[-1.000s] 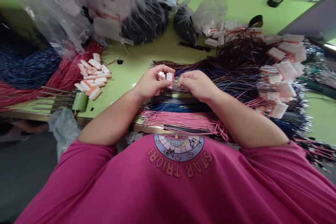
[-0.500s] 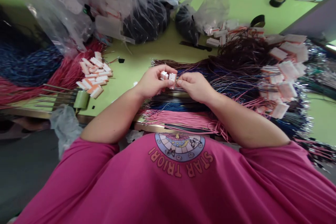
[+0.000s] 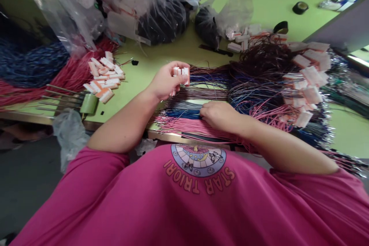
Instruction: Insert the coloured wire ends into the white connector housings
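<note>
At the left of the frame we see a loose pile of oblong white-and-orange plastic pieces (image 3: 104,77). Near the centre, our left hand (image 3: 167,80) grips small white-and-orange plastic blocks (image 3: 185,76); we do well to hold them steady. Just right and lower, our right hand (image 3: 218,115) lies curled on thin blue wires (image 3: 184,113) (best parted lightly). Its fingertips are hidden, so we cannot tell whether it grips any; the left fingers partly cover the blocks.
</note>
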Action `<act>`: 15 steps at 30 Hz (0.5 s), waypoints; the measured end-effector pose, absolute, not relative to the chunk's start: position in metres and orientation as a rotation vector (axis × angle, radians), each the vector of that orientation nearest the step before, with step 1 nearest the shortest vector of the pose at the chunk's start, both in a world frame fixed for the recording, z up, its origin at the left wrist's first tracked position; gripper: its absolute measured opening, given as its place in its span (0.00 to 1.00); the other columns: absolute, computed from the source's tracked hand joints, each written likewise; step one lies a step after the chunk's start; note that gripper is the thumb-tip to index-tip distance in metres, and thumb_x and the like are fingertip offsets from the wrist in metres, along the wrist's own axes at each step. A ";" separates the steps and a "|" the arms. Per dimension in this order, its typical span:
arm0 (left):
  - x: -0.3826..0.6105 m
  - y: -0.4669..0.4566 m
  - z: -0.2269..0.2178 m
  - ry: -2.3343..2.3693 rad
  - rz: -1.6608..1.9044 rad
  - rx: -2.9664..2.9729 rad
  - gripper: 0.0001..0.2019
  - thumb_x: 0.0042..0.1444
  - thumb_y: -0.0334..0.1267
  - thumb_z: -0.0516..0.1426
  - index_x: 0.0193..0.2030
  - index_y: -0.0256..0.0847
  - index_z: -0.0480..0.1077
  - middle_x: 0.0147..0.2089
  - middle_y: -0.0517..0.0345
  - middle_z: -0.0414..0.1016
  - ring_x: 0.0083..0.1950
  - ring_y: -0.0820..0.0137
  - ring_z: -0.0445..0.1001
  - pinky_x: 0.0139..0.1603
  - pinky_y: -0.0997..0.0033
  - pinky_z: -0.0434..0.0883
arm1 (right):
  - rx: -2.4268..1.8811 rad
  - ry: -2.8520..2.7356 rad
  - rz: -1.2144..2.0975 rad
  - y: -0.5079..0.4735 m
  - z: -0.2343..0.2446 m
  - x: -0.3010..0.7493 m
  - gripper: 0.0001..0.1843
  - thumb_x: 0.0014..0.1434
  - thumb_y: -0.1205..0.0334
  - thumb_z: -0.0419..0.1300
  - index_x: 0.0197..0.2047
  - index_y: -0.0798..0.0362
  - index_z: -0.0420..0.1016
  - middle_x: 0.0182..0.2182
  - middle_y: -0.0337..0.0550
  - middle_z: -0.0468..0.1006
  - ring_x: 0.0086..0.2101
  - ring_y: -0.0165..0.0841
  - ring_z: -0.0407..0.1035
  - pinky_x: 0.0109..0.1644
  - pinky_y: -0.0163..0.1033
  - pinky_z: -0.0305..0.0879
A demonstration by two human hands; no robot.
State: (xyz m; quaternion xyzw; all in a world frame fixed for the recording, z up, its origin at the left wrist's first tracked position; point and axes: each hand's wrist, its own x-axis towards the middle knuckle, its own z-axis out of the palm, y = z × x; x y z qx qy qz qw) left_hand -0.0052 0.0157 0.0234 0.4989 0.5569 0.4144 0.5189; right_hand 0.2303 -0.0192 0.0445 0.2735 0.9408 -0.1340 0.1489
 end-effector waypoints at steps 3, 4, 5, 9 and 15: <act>-0.006 0.016 0.022 1.330 0.994 1.211 0.18 0.56 0.34 0.62 0.54 0.43 0.72 0.31 0.59 0.72 0.23 0.78 0.63 0.24 0.77 0.58 | 0.782 2.663 -0.426 -0.013 0.052 0.239 0.14 0.68 0.68 0.55 0.44 0.55 0.83 0.43 0.51 0.84 0.40 0.38 0.75 0.39 0.40 0.57; -0.006 0.016 0.023 1.332 0.991 1.211 0.18 0.56 0.34 0.62 0.54 0.43 0.72 0.30 0.60 0.72 0.23 0.78 0.63 0.24 0.77 0.58 | 0.770 2.645 -0.429 -0.011 0.055 0.242 0.14 0.67 0.69 0.55 0.43 0.55 0.83 0.43 0.50 0.84 0.40 0.37 0.75 0.39 0.40 0.57; -0.005 0.016 0.024 1.336 0.987 1.208 0.18 0.55 0.33 0.63 0.54 0.42 0.72 0.30 0.60 0.72 0.23 0.78 0.63 0.24 0.77 0.58 | 0.765 2.631 -0.428 -0.010 0.058 0.245 0.15 0.66 0.70 0.54 0.43 0.55 0.84 0.43 0.50 0.84 0.39 0.37 0.75 0.38 0.39 0.56; -0.004 0.014 0.028 1.347 0.970 1.192 0.18 0.55 0.32 0.62 0.53 0.42 0.72 0.27 0.63 0.70 0.21 0.79 0.61 0.22 0.79 0.55 | 0.838 2.605 -0.472 -0.008 0.063 0.253 0.15 0.67 0.67 0.54 0.45 0.52 0.84 0.41 0.48 0.85 0.36 0.35 0.74 0.37 0.39 0.53; -0.004 0.013 0.029 1.353 0.950 1.203 0.19 0.55 0.33 0.63 0.54 0.42 0.72 0.27 0.63 0.70 0.20 0.80 0.60 0.21 0.79 0.55 | 0.975 2.637 -0.486 -0.003 0.066 0.259 0.16 0.68 0.64 0.52 0.40 0.53 0.82 0.35 0.48 0.85 0.31 0.34 0.70 0.36 0.39 0.51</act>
